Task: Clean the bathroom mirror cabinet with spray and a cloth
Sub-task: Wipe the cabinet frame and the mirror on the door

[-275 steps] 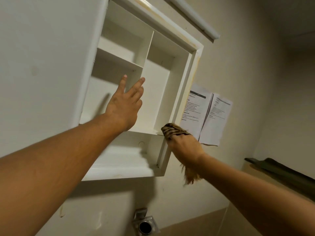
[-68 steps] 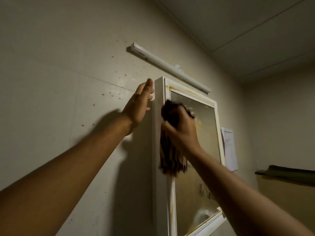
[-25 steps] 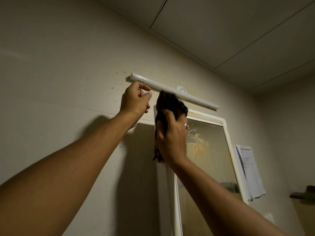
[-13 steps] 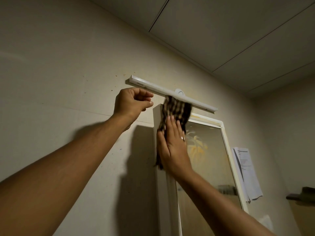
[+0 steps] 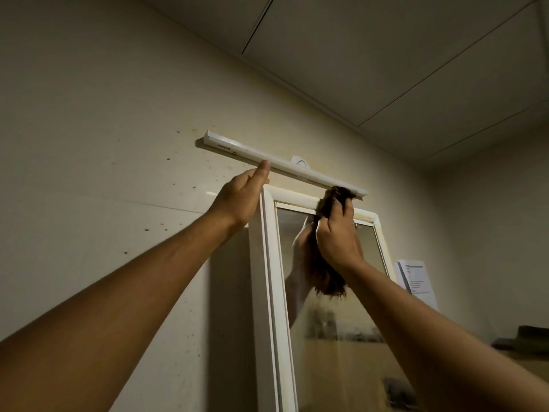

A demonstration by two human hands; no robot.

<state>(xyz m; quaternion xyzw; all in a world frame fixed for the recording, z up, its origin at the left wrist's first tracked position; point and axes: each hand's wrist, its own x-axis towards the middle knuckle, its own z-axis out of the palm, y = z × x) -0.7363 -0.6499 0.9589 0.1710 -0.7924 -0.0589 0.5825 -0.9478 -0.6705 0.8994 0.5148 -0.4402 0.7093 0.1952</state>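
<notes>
There are 1 left hand (image 5: 240, 200), 1 right hand (image 5: 338, 236), 1 dark cloth (image 5: 329, 279), 1 mirror cabinet (image 5: 269, 263), 1 light bar (image 5: 285, 167) and 1 printed paper (image 5: 416, 281).

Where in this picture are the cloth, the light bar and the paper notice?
cloth (image 5: 327, 281): head view, its hanging lower end.
light bar (image 5: 285, 169): head view, middle of the bar.
paper notice (image 5: 417, 278): head view, middle of the sheet.

Beige wall (image 5: 104, 129), small brown specks left of a white light bar (image 5: 231, 148) mounted high. Panelled ceiling (image 5: 386, 55), dark seams. Printed paper (image 5: 416, 281) stuck on the wall at right. Dark folded item (image 5: 531, 337) on a ledge (image 5: 531, 362), far right edge. Dim overall.
</notes>
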